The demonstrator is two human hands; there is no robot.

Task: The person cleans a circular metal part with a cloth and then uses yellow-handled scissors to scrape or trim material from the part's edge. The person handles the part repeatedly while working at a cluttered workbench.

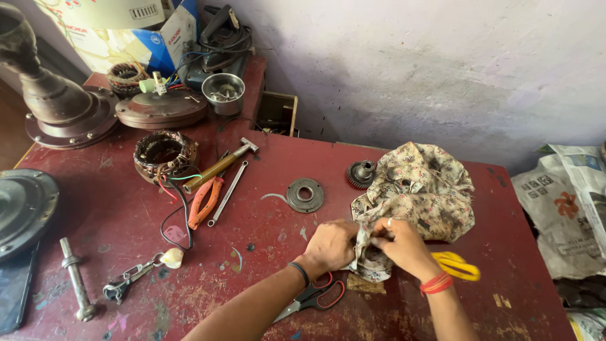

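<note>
My left hand [331,245] and my right hand [404,246] both pinch the near edge of a floral patterned cloth [420,189] that lies bunched on the red table [265,265]. Red-handled scissors [315,298] lie under my left wrist. A yellow-handled pair of scissors [457,265] lies just right of my right wrist. A small gear [361,173] sits at the cloth's far left edge. What the cloth covers between my fingers is hidden.
A round metal plate [305,194], a hammer [221,165], orange pliers [205,201], a spanner [228,192], a wound stator [165,153], a shaft [76,278], a key ring [136,275], fan motor housings [161,108] and a steel bowl [223,92] lie left. Newspapers [568,202] hang at right.
</note>
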